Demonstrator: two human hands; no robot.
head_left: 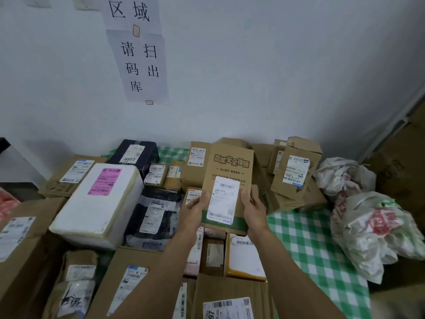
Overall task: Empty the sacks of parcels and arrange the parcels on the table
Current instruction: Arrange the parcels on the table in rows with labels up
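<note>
I hold a flat brown cardboard parcel [227,171] with a green stripe and a white shipping label upright above the table. My left hand [195,211] grips its lower left edge and my right hand [253,210] grips its lower right edge. Below and around it the table [305,233], covered in a green checked cloth, carries several parcels: a white foam box [101,203] with a pink label, a black plastic mailer [154,215], a yellow envelope [245,259] and brown cartons [296,166].
White plastic sacks [368,229] with red print lie bunched at the table's right side. A white wall with paper signs [142,63] rises behind the table. Large cartons [20,249] fill the left and front. Bare checked cloth shows at the right, between parcels and sacks.
</note>
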